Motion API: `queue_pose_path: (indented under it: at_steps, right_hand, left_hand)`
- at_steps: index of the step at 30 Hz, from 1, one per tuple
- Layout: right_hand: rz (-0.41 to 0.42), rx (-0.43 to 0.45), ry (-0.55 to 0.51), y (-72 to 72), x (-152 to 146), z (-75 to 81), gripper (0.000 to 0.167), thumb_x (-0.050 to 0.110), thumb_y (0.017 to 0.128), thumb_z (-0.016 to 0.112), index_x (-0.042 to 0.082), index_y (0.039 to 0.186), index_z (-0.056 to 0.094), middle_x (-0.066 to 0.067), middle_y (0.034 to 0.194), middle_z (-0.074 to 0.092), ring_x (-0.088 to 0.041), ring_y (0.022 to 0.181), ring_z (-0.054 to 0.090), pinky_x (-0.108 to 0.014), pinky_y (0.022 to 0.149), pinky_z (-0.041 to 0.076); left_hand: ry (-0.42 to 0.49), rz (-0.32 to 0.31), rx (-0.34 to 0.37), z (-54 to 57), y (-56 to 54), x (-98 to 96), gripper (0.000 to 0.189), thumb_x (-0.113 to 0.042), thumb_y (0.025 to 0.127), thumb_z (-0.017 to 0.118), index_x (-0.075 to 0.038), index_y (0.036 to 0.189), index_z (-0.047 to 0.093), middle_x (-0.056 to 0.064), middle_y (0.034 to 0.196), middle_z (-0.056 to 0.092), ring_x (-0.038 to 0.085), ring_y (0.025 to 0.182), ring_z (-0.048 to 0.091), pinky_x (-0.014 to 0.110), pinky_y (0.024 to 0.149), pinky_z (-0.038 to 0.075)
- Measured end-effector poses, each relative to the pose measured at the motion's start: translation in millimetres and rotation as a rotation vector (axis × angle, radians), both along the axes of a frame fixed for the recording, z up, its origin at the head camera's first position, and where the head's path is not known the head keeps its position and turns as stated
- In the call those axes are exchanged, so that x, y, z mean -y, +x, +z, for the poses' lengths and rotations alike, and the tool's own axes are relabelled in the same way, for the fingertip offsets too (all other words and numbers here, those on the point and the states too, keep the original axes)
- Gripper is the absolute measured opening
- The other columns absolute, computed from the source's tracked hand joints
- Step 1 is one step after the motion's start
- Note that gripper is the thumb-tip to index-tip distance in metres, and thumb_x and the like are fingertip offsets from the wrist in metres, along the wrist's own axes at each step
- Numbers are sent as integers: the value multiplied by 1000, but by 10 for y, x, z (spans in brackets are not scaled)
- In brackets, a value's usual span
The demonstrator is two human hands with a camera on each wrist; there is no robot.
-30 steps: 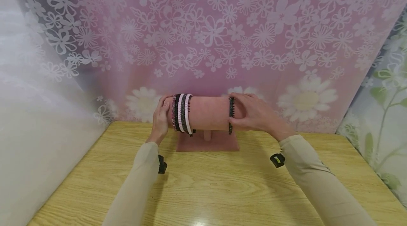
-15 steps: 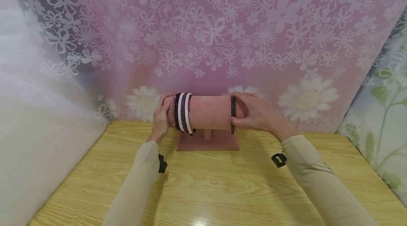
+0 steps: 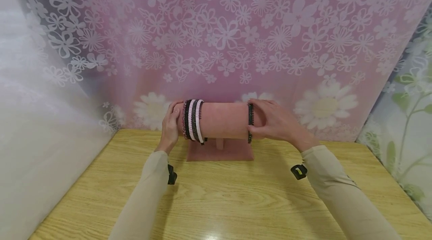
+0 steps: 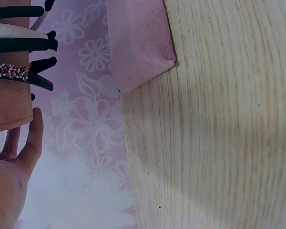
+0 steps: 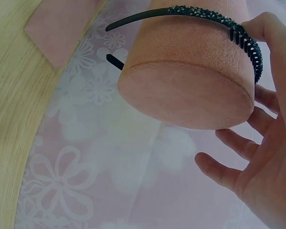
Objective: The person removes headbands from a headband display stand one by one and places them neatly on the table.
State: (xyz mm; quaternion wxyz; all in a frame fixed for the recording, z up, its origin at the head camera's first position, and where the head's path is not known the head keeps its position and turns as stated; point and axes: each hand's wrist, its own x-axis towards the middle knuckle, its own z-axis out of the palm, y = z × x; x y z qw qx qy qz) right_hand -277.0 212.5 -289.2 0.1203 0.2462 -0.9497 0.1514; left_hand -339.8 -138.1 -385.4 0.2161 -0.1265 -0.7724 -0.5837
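Observation:
A pink plush headband stand (image 3: 225, 120) has a horizontal roll on a short post above a flat base (image 3: 233, 153). My left hand (image 3: 170, 127) grips the roll's left end, its fingers around the rim. Near the right end, a black glittery headband (image 3: 251, 116) with comb teeth arches over the roll. Thumb and fingers of my right hand (image 3: 275, 122) pinch this headband; in the right wrist view its two tips (image 5: 117, 26) hang free below the roll. Several more headbands (image 3: 193, 120), black, white and pink-glittered, sit together at the left end, beside my left hand.
The stand's base rests on a wood-grain table (image 3: 222, 195) near its back edge. Behind hangs a pink floral cloth (image 3: 216, 37), with pale cloths (image 3: 44, 112) at left and right. Each wrist wears a small black camera (image 3: 298, 171).
My right hand has slid the black headband a short way to the right along the roll, toward its end. The left hand stays at the left end.

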Motion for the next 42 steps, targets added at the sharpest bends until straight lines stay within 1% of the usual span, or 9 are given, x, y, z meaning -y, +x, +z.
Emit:
queue_pose_path:
  at_steps: [6,9,19,22,29,37,42]
  right_hand:
    - [-3,-9,-12,3,-27,-14,80,46,84,76,18,152,46,-12,151,54,-42,140,46,-61,109,44]
    - [-4,-17,-11,3,-34,-18,80,46,84,77,18,152,46,-12,151,55,-42,140,47,-60,109,44]
    - [11,-36,-16,3,-74,-29,79,45,85,76,15,152,47,-12,150,55,-42,139,48,-61,110,43]
    - [12,-40,-21,-7,-85,-36,79,45,84,76,15,151,47,-12,150,56,-41,139,49,-61,110,42]
    - [7,-18,-25,-1,-100,-29,78,42,85,76,15,151,46,-13,149,56,-41,138,50,-61,110,42]
    - [-4,-4,-21,19,-133,-23,79,39,85,77,14,153,45,-16,151,54,-42,139,49,-61,112,41]
    - [3,-15,-20,13,-145,-26,79,38,84,77,12,152,45,-17,149,56,-41,137,51,-60,111,42]
  left_hand:
    - [10,-14,22,-7,-3,8,49,-45,108,29,-29,151,48,4,155,50,32,137,50,53,119,34]
    - [7,-9,26,-6,4,9,50,-46,108,29,-30,151,47,4,155,50,32,138,50,53,119,33]
    - [-4,10,42,-3,17,11,52,-48,107,29,-28,152,46,4,154,50,32,137,50,54,118,34]
    - [3,4,34,0,14,7,51,-46,107,29,-28,151,47,4,154,51,31,137,50,54,118,35]
    - [7,-4,23,4,17,2,49,-46,108,29,-29,149,49,4,153,51,33,135,51,54,117,35]
    - [-7,14,18,6,7,1,51,-45,107,29,-25,150,48,5,152,53,30,135,52,52,117,36]
    - [0,4,-11,8,-6,0,50,-41,107,29,-22,149,50,6,149,55,30,132,53,51,116,37]
